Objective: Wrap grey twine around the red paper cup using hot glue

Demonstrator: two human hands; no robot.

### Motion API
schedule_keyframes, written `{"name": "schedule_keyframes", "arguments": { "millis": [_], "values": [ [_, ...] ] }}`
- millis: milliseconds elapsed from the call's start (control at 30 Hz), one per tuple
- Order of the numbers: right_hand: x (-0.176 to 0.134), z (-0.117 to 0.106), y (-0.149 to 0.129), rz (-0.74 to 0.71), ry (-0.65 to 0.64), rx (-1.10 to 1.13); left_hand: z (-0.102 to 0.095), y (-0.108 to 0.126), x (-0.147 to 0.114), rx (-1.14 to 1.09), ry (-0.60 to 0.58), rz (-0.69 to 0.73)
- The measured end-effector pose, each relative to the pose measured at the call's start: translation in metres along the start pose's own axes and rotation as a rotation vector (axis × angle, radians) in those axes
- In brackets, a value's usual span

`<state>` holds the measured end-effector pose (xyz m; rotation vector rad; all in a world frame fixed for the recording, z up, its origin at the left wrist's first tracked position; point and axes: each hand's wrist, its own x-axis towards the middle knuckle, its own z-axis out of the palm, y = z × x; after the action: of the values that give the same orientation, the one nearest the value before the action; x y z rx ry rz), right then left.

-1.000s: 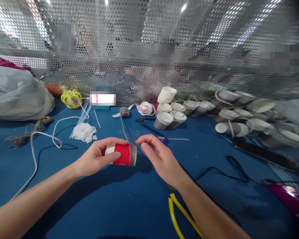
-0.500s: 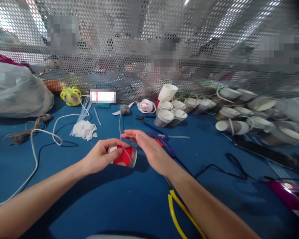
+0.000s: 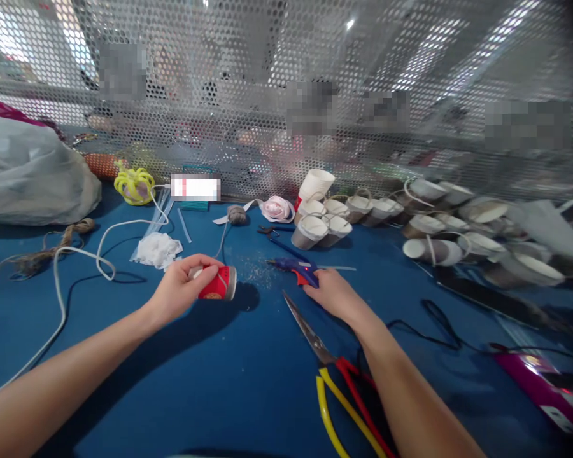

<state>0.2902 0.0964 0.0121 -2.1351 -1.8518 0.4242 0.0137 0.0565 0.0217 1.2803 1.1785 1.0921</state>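
My left hand (image 3: 179,284) is closed around a red paper cup (image 3: 223,283) tipped on its side, its open rim facing right. A grey cord lies across the cup under my thumb and runs back to a small ball of grey yarn (image 3: 237,215). My right hand (image 3: 337,294) is closed on the handle of a blue hot glue gun (image 3: 290,264), whose nozzle points left; a clear glue stick (image 3: 341,268) sticks out of its back. Beside my right forearm lie large scissors (image 3: 318,346) with red and yellow handles, blades pointing away.
Several grey cups with cord handles (image 3: 310,231) stand at the back, with more piled at right (image 3: 480,245). Pliers (image 3: 277,229), a pink ribbon roll (image 3: 277,208), white scraps (image 3: 158,250), a white cable (image 3: 62,299) and twine (image 3: 62,245) lie about. A perforated metal screen (image 3: 248,102) borders the table's back.
My right hand has left the area beside the cup and moved right onto the glue gun's handle. My left hand has shifted slightly left with the cup. The scissors' blades are now uncovered.
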Motion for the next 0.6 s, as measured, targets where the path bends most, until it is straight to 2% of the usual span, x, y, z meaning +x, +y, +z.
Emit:
{"name": "schedule_keyframes", "arguments": {
  "millis": [100, 200, 400, 600],
  "values": [
    [-0.001, 0.007, 0.001, 0.049, 0.001, 0.066, 0.0, 0.002, 0.0, 0.0, 0.013, 0.018],
    [-0.008, 0.003, -0.003, 0.062, -0.019, 0.204, -0.001, 0.0, 0.001, 0.025, 0.019, 0.05],
    [-0.037, -0.006, -0.029, -0.054, -0.228, 0.748, 0.0, -0.015, 0.004, 0.057, -0.016, 0.047],
    [-0.058, -0.002, -0.045, -0.161, -0.378, 0.651, 0.004, -0.018, 0.006, 0.136, -0.034, -0.015]
  ]
}}
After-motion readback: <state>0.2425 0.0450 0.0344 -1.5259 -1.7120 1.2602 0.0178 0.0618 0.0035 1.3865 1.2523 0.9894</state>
